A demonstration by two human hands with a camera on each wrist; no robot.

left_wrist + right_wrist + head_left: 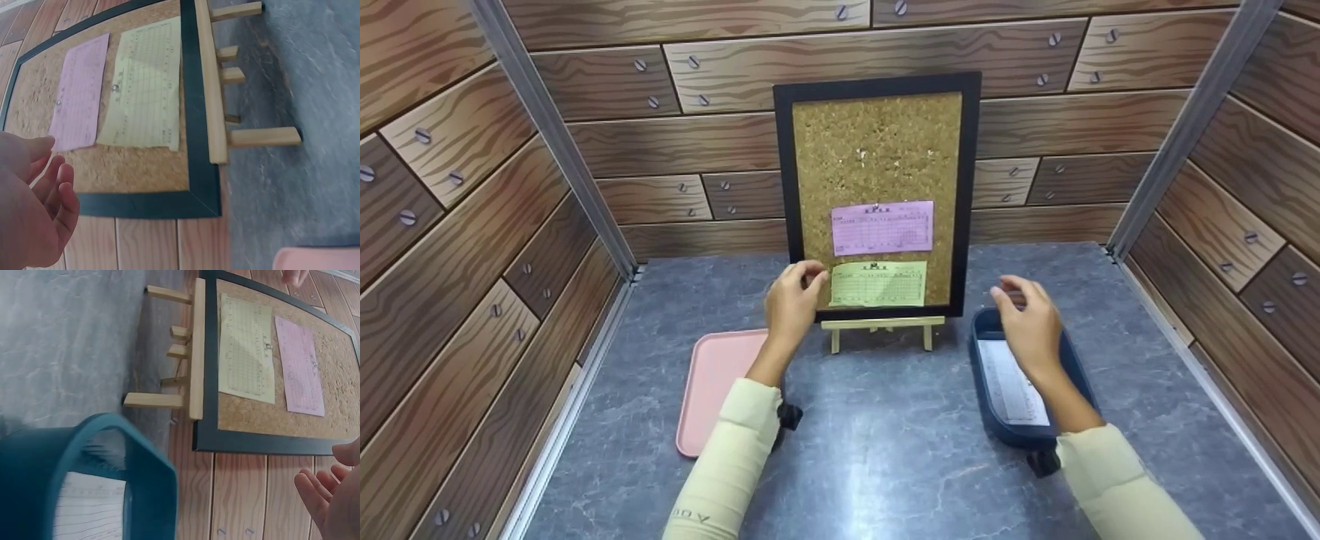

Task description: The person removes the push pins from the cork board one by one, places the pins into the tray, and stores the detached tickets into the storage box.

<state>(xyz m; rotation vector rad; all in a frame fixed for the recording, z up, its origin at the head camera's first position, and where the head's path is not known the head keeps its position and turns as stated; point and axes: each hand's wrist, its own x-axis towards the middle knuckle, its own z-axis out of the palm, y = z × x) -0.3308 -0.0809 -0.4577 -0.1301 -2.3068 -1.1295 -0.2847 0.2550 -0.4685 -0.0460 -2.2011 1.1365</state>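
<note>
Near the left grip hangs a pinned green slip.

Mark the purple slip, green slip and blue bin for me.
Purple slip (883, 229), head view: middle of its printed face.
Green slip (147, 84), left wrist view: its printed middle.
Blue bin (25, 478), right wrist view: its outer wall.

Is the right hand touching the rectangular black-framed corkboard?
Apart. The head view shows a plain gap: grey tabletop is visible between the right hand and the black-framed corkboard.

Pale yellow sleeves, dark lettering, black wrist cameras.
</note>
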